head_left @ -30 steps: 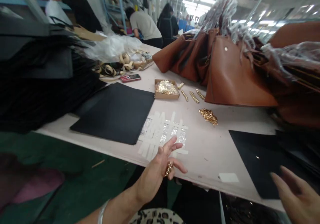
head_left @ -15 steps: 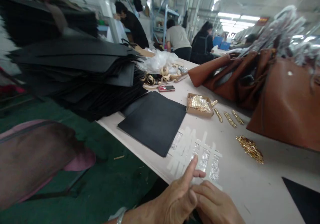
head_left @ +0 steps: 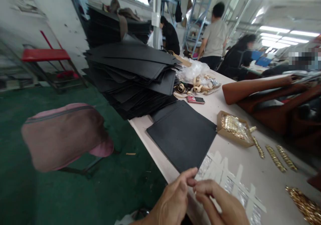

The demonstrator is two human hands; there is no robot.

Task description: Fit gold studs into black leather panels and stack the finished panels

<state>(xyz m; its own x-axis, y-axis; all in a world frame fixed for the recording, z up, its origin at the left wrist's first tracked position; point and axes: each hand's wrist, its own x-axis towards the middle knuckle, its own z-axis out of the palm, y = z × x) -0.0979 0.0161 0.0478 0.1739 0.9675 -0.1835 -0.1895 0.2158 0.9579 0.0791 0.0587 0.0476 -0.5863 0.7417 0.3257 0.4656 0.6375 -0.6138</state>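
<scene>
Right across from where I stand, the two hands have come together since a second ago, when the right one was out by itself at the lower right. Far left, a red stool (head_left: 46, 55) stands by the wall and a cloth-covered seat (head_left: 62, 136) nearer. A tall stack of black sheets (head_left: 140, 72) fills the upper middle. At bottom centre the left hand (head_left: 173, 198) meets the right hand (head_left: 222, 201), fingertips touching; I can't tell whether anything is pinched between them. Just beyond lies a flat black sheet (head_left: 183, 134), a red-keyed phone (head_left: 196, 99) behind it. Beside the right hand, white strips (head_left: 237, 181) cross clear plastic on the table (head_left: 271, 179). Right of centre, an open cardboard box (head_left: 232, 138) brims with gold links (head_left: 233, 125), partly under clear wrap. Loose chain lengths (head_left: 275, 158) lie beside it, a gold heap (head_left: 304, 203) at lower right, brown bags (head_left: 253, 88) behind.
</scene>
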